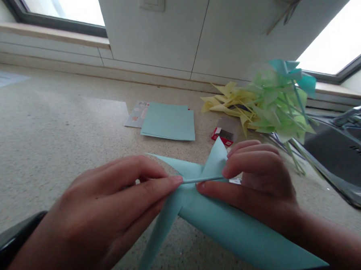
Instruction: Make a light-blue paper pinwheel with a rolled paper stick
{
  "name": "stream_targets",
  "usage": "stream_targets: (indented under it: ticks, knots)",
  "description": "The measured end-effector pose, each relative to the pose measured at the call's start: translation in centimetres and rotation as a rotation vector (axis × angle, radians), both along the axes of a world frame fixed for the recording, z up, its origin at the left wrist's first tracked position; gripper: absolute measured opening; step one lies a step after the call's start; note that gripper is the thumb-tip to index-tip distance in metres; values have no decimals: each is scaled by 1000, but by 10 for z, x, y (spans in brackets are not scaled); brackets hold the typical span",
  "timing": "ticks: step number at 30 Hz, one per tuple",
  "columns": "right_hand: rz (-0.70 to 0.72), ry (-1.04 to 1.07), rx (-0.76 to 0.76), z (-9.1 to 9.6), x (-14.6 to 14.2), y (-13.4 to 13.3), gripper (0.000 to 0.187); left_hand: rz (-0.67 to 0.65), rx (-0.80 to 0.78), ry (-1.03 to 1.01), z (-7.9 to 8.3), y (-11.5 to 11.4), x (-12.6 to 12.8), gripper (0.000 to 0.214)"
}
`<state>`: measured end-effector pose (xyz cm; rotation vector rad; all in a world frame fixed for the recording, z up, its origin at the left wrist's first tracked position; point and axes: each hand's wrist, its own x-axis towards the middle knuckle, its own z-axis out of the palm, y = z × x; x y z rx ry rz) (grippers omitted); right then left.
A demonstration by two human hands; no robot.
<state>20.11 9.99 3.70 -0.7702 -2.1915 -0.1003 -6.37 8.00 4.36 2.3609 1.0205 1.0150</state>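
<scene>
A light blue paper pinwheel (227,225) with pointed blades is held just above the counter, low in the head view. My left hand (111,207) is closed, its fingertips pinching the pinwheel near its middle. From the other side, my right hand (258,175) grips it with thumb below and bent fingers above. A thin light blue strip or edge (204,180) runs between the fingertips of both hands; whether it is a stick or folded paper I cannot tell. Parts of the blades are hidden behind my fingers.
Square light blue sheets (169,121) lie on the speckled counter (54,145), beside a small red box (222,136). Yellow pinwheels (227,102) and green pinwheels (284,105) are piled at the right, near the sink (341,154). A white wall (163,39) stands behind.
</scene>
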Motion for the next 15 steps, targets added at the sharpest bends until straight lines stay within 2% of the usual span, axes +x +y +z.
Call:
stream_targets:
  ticks: [4, 9, 15]
  knots:
    - [3, -33, 49, 2, 0, 2, 26, 2, 3, 11, 3, 0, 0, 38]
    - [27, -149, 168, 14, -3, 2, 14, 34, -44, -19, -2, -3, 0, 37]
    - [40, -153, 88, 16, -3, -1, 16, 69, -181, -69, -7, -5, 1, 35]
